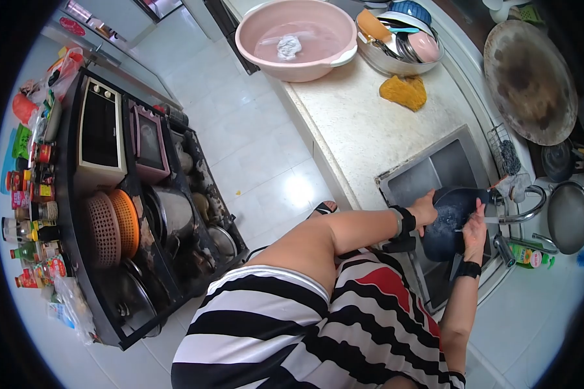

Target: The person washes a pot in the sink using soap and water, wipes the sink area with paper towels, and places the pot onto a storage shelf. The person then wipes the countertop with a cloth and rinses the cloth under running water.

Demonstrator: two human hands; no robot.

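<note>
A dark pan [442,241] is held tilted over the sink [402,180], with bubbly water on its inner surface. My left hand [424,211] grips the pan's near-left rim, its fingers bent over the edge. On the opposite side my right hand [474,232] holds the rim, thumb and fingers around it. A dark stub that looks like the pan's handle [399,246] sticks out below my left wrist. The curved metal faucet [529,211] reaches toward the pan from the right. I cannot tell how strongly water runs from it.
On the counter [331,123] stand a pink basin [253,48] with water and a white cloth, a bowl of dishes [376,61], and a yellow rag [403,93]. A large round lid [531,83] leans behind the sink. A black shelf [133,259] with ovens and pots stands left.
</note>
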